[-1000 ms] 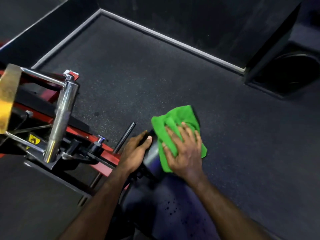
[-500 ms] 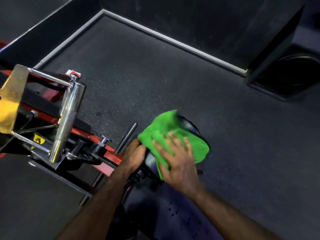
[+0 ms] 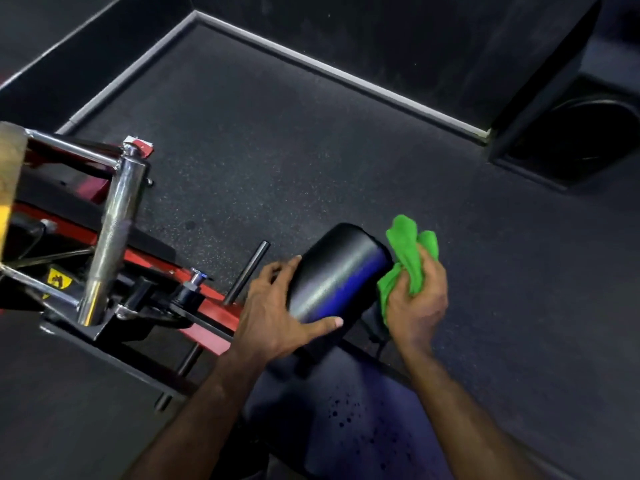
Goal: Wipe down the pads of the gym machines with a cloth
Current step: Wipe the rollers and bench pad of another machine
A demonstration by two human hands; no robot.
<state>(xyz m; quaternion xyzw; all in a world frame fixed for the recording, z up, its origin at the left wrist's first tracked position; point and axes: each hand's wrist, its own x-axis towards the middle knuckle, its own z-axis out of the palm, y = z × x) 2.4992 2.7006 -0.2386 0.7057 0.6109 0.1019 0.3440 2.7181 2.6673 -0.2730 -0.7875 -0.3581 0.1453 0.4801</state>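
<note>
Black cylindrical roller pad (image 3: 337, 271), lying tilted, bunched green cloth (image 3: 405, 258) touching its right end

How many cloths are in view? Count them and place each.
1. The green cloth is bunched in the right hand, against the right end of the black roller pad. None other shows; the hands could hide more.

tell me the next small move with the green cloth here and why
Probably bring the green cloth back onto the black roller pad and wipe its right end. The right hand holds the cloth bunched beside that end, not spread on the pad, while the left hand already steadies the pad's left side.
</note>
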